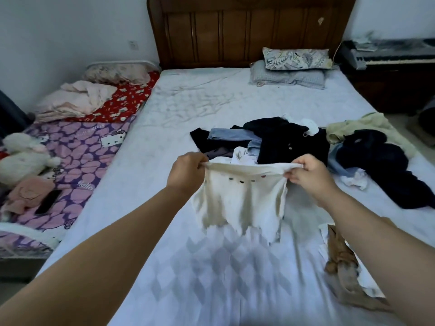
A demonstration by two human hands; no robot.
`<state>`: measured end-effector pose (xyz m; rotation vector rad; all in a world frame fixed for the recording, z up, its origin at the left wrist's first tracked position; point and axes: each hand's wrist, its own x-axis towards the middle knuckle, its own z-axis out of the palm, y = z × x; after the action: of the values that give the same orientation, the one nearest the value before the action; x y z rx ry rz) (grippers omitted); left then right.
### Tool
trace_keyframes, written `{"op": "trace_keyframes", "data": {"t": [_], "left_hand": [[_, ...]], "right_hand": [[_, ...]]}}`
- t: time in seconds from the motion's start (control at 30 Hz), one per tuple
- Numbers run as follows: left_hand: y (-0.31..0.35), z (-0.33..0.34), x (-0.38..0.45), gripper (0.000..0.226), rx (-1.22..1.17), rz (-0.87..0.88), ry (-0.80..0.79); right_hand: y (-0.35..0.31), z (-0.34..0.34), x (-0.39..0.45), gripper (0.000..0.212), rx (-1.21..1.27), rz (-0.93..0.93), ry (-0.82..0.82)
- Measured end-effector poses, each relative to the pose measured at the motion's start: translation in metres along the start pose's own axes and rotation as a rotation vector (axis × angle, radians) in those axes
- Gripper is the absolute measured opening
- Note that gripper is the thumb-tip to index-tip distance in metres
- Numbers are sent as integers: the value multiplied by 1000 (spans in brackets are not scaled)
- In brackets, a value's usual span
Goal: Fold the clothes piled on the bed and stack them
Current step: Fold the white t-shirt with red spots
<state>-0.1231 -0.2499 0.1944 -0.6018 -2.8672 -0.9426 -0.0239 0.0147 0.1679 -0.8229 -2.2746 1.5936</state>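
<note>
A cream-white garment (240,203) with small dark dots near its top edge hangs spread above the bed (179,267). My left hand (188,172) pinches its upper left corner and my right hand (308,177) pinches its upper right corner, stretching the top edge taut. Behind it lies the pile of clothes (289,142): black, navy, light blue denim and white pieces. More dark clothes (381,165) and a pale yellow garment (360,128) lie at the right.
Tan and white cloth (341,262) lies by my right forearm. Two pillows (292,67) sit below the wooden headboard (249,29). A small bed (77,147) at the left holds pink bedding, a plush toy and a phone. A keyboard (390,55) stands at the far right.
</note>
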Motion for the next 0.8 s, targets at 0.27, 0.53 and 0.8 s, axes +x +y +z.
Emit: {"op": "trace_keyframes", "data": {"t": [0.27,0.53,0.8], "left_hand": [[-13,40,-21,26,151,218,-50],[-70,146,-132,31,401,-36,-668],[-99,202,-245,29,480,-123,-1169]], "right_hand": [[24,-10,-21,8,-127,-141,-66],[174,16,-93,39,-549,60,-595],[275,34,-171,10,-867,162,-1028]]}}
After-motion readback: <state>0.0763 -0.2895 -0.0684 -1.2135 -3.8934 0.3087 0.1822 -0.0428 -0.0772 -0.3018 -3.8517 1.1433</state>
